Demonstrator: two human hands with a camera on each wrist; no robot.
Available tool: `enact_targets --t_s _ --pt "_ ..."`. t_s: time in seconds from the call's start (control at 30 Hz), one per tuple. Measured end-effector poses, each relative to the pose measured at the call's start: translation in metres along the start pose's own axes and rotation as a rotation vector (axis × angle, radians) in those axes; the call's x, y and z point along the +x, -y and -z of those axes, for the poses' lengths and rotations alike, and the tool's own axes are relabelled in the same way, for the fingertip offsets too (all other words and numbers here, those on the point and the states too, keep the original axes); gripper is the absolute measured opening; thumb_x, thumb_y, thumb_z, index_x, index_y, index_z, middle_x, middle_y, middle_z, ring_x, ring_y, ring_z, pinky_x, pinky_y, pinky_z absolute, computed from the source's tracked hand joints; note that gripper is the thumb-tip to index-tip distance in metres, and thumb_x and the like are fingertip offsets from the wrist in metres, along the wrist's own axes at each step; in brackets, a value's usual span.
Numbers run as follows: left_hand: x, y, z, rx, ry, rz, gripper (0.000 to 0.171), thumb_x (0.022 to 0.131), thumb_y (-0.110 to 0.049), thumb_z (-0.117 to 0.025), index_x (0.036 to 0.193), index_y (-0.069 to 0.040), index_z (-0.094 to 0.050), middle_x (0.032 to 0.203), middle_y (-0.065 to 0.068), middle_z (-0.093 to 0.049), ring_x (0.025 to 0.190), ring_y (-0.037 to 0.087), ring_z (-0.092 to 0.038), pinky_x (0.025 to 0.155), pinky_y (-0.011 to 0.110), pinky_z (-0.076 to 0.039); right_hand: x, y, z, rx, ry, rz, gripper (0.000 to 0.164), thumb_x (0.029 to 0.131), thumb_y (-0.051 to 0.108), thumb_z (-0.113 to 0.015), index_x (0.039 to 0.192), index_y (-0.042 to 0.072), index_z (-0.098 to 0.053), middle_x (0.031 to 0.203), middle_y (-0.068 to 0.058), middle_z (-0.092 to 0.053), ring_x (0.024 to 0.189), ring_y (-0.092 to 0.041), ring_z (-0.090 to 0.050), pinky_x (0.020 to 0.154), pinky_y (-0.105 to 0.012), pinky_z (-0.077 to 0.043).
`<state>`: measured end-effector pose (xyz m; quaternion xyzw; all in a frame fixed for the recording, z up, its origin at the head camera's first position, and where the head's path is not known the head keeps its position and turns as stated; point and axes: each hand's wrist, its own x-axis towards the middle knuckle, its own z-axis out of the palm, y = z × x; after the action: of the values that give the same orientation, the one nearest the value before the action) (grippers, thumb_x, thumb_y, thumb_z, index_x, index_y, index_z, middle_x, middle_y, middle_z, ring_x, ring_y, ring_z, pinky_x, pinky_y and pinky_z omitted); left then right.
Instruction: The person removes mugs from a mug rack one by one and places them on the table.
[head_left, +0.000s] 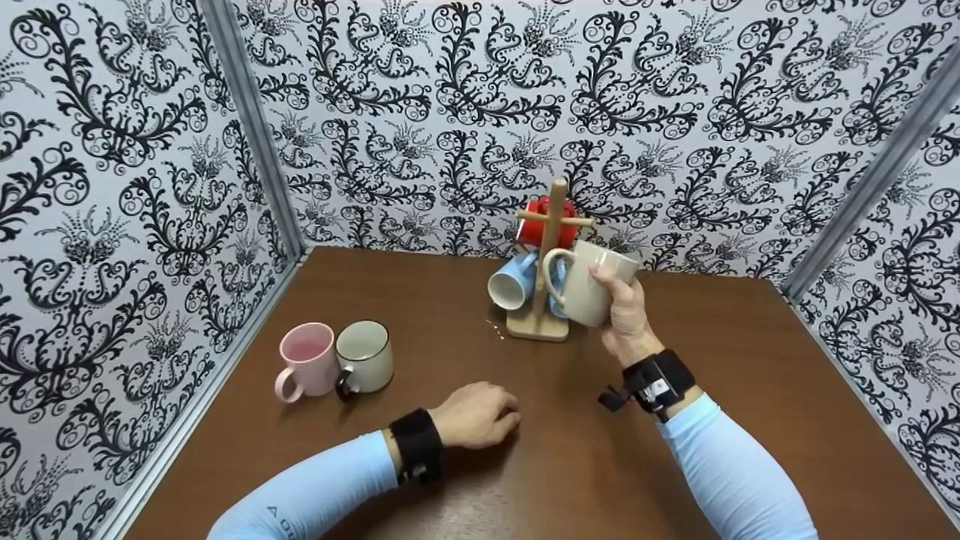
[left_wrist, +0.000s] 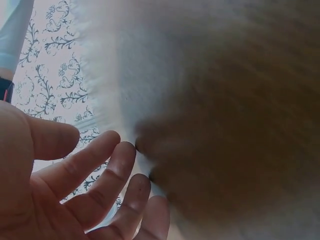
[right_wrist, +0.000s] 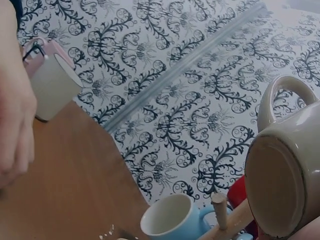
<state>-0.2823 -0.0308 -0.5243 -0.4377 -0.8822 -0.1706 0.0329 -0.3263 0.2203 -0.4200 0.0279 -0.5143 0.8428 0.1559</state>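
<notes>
My right hand [head_left: 626, 315] grips a cream mug [head_left: 589, 289] by its body, tilted, with its handle toward the wooden mug tree [head_left: 553, 247]. In the right wrist view the bottom of the cream mug [right_wrist: 276, 187] faces the camera. A red mug [head_left: 534, 225] hangs high on the tree. Lower down hangs a light blue mug [head_left: 511, 283], and a second blue mug [head_left: 557, 279] is partly hidden behind the cream one. My left hand [head_left: 478, 416] rests on the table with relaxed, slightly bent fingers; the left wrist view shows nothing in its palm.
On the left of the brown table [head_left: 435, 300], a pink mug [head_left: 309, 360] and a white mug [head_left: 365, 356] with dark rim and handle stand side by side. Small pale bits [head_left: 496, 330] lie by the tree's base. Patterned walls [head_left: 420, 135] enclose the back and sides.
</notes>
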Motion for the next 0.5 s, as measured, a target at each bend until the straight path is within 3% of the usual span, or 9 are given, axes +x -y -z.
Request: enact_targets --t_s 0.33,0.5 --pt "0.002 0.002 0.002 -0.205 0.029 0.064 0.028 0.102 -0.027 -0.062 0.074 -0.021 -0.061 0.065 -0.013 -0.051 0.059 0.006 -0.048 0.058 0.023 -0.038 -0.010 -0.008 0.001 0.018 0.029 0.008 0.036 0.088 0.014 -0.069 0.122 0.010 -0.061 0.105 -0.005 -0.073 0.094 -0.020 -0.070 0.085 -0.035 -0.058" --pt "0.004 0.005 0.002 -0.368 0.022 0.104 0.027 0.104 -0.028 -0.061 0.080 -0.018 -0.069 0.070 -0.013 -0.062 0.067 0.003 -0.056 0.067 0.022 -0.046 -0.013 -0.011 0.004 0.032 0.045 0.019 0.037 0.087 0.012 -0.071 0.123 0.009 -0.063 0.108 -0.007 -0.073 0.094 -0.022 -0.071 0.084 -0.036 -0.059"
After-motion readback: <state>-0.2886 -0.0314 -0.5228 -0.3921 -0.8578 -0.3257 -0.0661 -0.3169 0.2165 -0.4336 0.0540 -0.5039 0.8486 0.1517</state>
